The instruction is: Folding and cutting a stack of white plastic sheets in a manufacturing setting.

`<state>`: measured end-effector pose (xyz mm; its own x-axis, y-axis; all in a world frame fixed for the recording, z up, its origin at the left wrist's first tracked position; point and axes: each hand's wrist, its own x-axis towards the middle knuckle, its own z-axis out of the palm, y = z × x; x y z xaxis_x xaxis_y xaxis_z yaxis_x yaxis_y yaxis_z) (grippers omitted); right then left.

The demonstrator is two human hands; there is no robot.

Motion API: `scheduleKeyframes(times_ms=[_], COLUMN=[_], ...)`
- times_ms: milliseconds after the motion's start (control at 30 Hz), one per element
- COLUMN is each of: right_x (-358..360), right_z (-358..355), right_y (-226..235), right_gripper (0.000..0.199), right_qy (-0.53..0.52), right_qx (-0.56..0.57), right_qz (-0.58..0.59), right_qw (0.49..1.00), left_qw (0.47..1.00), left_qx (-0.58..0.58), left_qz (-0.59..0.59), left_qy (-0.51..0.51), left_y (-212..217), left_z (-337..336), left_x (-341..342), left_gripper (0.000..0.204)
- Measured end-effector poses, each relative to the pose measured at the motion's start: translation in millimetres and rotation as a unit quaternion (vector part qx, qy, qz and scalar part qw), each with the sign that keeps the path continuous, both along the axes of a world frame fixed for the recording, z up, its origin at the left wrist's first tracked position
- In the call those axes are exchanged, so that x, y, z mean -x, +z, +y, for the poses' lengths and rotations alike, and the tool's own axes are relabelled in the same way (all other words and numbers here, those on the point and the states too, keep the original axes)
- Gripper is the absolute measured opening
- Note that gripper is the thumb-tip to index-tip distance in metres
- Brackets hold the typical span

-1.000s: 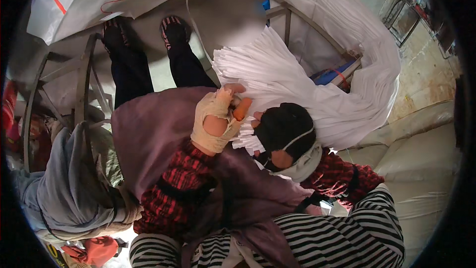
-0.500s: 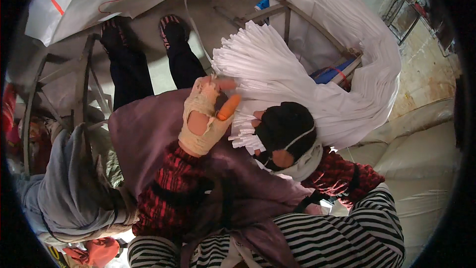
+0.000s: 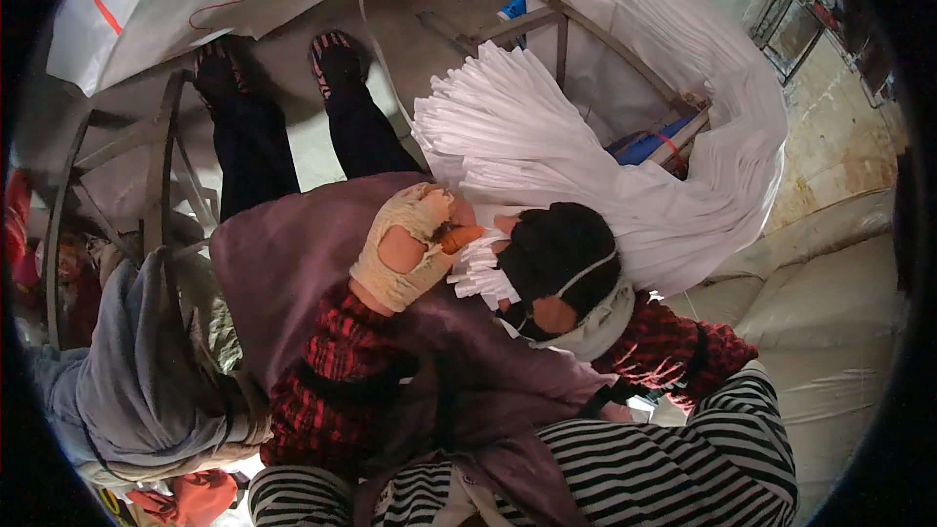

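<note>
A long bundle of white pleated fabric (image 3: 547, 127) lies across my lap from the upper right. My right hand (image 3: 561, 268), in a black fingerless glove with a pale cuff, is closed around its gathered near part. Short folded ends stick out to the left of that hand. At these ends is my left hand (image 3: 415, 239), wearing a worn cream glove with a hole in the back. Its fingers are curled and its thumb wears an orange finger cot (image 3: 462, 238). The fingertips meet the fabric's edge, but what they pinch is hidden.
A mauve apron (image 3: 283, 234) covers my lap. Metal frames stand at left (image 3: 161, 166) and beyond the fabric (image 3: 561, 49). Grey cloth (image 3: 146, 371) hangs at lower left. A white printed sack (image 3: 215, 0) lies at the top, and pale padded plastic (image 3: 830, 322) is at right.
My left hand has moved slightly down toward the folded ends, and its fingers and thumb have closed together. My right hand keeps its hold on the white fabric.
</note>
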<state>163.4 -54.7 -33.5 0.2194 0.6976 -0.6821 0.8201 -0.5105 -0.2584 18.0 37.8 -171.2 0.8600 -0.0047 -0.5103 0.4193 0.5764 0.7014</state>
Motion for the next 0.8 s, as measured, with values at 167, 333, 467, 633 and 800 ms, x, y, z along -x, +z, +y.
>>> scheduleKeyframes(times_ms=[167, 333, 467, 633, 800], right_x=[-6.6, -9.5, -8.8, -7.8, -4.3], right_z=[-2.6, -0.2, -0.6, -2.8, 8.4], right_y=[1.6, 2.7, 4.5, 3.2, 4.5], right_gripper=[0.032, 0.034, 0.034, 0.03, 0.021], right_qy=[0.045, 0.047, 0.044, 0.048, 0.008], right_qx=[-0.003, -0.034, 0.0, -0.022, -0.003], right_qz=[0.049, 0.06, 0.075, 0.054, 0.018], right_qw=[0.998, 0.997, 0.996, 0.997, 1.0], left_qw=[0.987, 0.995, 0.997, 0.998, 0.987], left_qx=[-0.121, -0.091, 0.055, 0.028, 0.155], left_qz=[0.051, 0.023, 0.054, -0.035, -0.009], left_qy=[0.089, 0.032, 0.016, -0.036, -0.048], left_y=[-0.7, -10.4, -8.6, -10.1, -10.9], left_z=[-5.8, -18.9, -19.4, -2.6, -0.4], left_x=[-12.0, -8.1, 3.4, 0.4, 0.8], left_gripper=[0.023, 0.002, 0.009, 0.007, 0.008])
